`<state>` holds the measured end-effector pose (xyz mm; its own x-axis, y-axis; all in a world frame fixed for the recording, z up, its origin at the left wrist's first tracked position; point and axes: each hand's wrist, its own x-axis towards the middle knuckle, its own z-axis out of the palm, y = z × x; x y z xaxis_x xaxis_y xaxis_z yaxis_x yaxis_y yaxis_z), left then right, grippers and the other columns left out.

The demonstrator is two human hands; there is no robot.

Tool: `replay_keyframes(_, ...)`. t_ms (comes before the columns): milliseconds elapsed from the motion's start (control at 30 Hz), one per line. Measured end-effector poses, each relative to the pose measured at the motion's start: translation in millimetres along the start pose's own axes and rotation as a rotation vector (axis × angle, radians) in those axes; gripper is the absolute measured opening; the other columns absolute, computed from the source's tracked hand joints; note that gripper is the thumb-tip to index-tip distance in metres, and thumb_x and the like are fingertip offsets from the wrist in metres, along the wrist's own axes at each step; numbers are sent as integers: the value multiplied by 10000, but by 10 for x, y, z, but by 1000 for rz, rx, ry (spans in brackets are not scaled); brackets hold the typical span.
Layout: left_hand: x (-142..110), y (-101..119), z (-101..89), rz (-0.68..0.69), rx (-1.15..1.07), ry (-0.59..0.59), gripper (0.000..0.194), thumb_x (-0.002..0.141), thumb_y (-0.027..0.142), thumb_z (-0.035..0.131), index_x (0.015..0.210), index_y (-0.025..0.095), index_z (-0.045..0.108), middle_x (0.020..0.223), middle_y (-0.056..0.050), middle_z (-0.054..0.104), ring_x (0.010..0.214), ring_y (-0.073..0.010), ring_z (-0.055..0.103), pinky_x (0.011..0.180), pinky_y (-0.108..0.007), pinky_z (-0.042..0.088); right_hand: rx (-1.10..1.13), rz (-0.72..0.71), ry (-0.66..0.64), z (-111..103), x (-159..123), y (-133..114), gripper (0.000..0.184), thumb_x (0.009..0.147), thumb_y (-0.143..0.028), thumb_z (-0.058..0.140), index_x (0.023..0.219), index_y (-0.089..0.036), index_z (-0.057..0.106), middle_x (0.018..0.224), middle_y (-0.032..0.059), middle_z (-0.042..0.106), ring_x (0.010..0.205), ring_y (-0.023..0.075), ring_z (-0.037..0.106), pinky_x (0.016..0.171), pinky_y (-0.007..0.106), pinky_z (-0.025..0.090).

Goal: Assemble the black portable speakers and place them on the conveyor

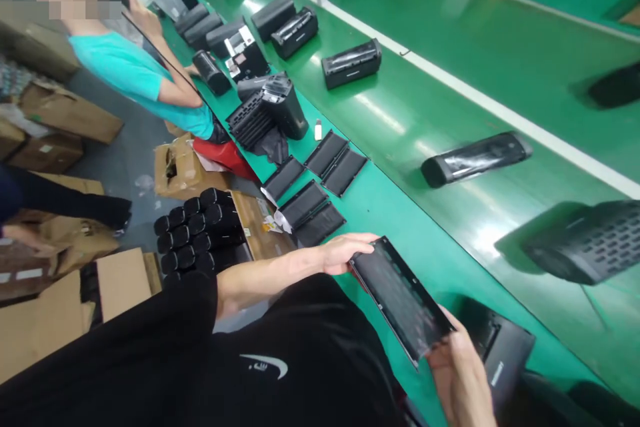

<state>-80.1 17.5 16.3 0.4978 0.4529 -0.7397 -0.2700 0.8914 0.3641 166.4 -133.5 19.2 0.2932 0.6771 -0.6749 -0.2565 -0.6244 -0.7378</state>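
Note:
Between my two hands is a flat black rectangular speaker panel (400,297), tilted above the green table (380,213). My left hand (347,252) grips its far-left end, thumb on top. At the opposite end my right hand (457,360) holds the near corner, its fingers partly hidden beneath. Small clips or holes line the panel's long edges. Several similar black panels (305,203) lie flat on the table beyond my left hand. A black box-shaped housing (505,347) rests just right of my right hand.
Black speaker housings (353,63) stand on the green conveyor (430,120) along the table. A stack of panels and an upright housing (286,107) sit farther up. A co-worker in a turquoise shirt (125,77) works there. Cartons (260,223) and stacked black units (197,230) fill the left floor.

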Motion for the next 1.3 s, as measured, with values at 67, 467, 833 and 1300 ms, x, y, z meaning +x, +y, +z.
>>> replay_keyframes(67, -43, -37, 36, 2, 2, 48, 414, 702, 218, 821, 1113, 192, 773, 897, -15, 751, 747, -125, 648, 714, -255, 512, 169, 57, 10, 133, -193, 104, 387, 812, -623, 785, 997, -291, 710, 940, 41, 726, 711, 252, 662, 601, 380, 568)
replay_keyframes(467, -145, -71, 89, 18, 185, -58, 530, 691, 217, 826, 1213, 165, 751, 835, -11, 744, 737, -140, 647, 774, -279, 471, 297, 170, 98, 172, -362, 91, 531, 678, -568, 921, 898, -265, 544, 585, -92, 442, 454, 106, 400, 396, 232, 323)
replay_keyframes(833, -171, -35, 100, 21, 219, -122, 619, 700, 222, 798, 1306, 135, 711, 794, -23, 747, 715, -154, 664, 740, -259, 458, 331, 218, 155, 91, -333, 114, 613, 622, -521, 977, 883, -249, 494, 565, -142, 308, 431, 29, 210, 399, 169, 148)
replay_keyframes(1300, -83, -81, 51, 28, 244, -123, 687, 677, 198, 766, 1359, 156, 692, 877, -47, 764, 741, -163, 670, 744, -270, 471, 318, 235, 158, 92, -272, 52, 634, 587, -520, 979, 866, -264, 471, 557, -142, 263, 446, 50, 173, 405, 206, 97)
